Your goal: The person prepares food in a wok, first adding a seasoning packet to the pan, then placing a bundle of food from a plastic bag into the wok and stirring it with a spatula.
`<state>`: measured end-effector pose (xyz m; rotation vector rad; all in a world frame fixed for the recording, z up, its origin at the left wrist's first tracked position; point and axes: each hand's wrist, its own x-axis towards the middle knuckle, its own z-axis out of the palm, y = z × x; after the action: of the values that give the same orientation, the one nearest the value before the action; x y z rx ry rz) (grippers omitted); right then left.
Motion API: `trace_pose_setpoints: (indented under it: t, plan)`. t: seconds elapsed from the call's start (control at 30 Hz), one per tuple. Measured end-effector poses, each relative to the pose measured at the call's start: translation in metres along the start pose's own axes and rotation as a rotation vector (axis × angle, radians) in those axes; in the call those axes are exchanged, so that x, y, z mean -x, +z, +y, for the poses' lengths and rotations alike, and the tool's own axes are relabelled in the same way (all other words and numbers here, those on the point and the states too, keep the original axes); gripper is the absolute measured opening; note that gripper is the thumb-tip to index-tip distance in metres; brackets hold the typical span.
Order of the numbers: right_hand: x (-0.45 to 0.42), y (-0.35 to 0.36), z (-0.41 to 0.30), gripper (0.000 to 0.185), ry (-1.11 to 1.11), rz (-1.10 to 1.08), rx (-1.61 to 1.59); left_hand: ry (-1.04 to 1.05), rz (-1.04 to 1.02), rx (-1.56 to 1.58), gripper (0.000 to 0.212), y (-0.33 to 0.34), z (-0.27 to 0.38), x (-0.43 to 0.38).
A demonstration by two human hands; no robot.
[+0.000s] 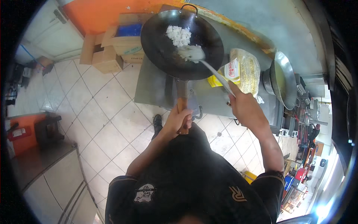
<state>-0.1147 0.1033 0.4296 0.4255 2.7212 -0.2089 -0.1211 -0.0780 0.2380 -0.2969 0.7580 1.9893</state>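
Note:
My left hand (179,119) grips the wooden handle (182,103) of a dark metal wok (159,50) in front of me. In the wok lies a clump of white rice (179,35). My right hand (247,109) holds the long metal handle of a cooking spatula (215,73). The spatula's blade rests inside the wok against the near side of the rice, with grains around it. A clear bag of pale yellow food (247,70) and a yellow and white packet (231,70) lie on the metal surface, just beyond my right hand.
The wok is over a steel worktop (151,86). A metal pan with yellowish liquid (282,78) stands at its right end. Cardboard boxes (107,60) sit on the tiled floor (103,103) at the back left. A tiled counter (56,179) is at the lower left. A person (315,133) is far off right.

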Motion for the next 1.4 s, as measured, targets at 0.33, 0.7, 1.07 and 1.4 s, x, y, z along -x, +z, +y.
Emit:
trace_pose_setpoints:
  t: [0.33,0.7,1.07,1.4]
  plan:
    - [-0.100,0.069,-0.018,0.044,-0.338,0.170,0.127,-0.027,0.052,-0.149,0.018,0.000,0.015,0.002]
    - [-0.001,0.014,-0.001,0.047,-0.133,-0.041,0.212,-0.034,0.034,-0.115,0.019,-0.005,0.022,0.009]
    - [-0.114,0.050,0.002,0.041,-0.239,0.110,0.059,-0.075,0.044,-0.118,0.018,-0.006,0.027,0.007]
    - [-0.056,0.049,0.024,0.044,-0.067,0.070,-0.332,-0.061,0.011,-0.112,0.019,-0.008,0.025,0.009]
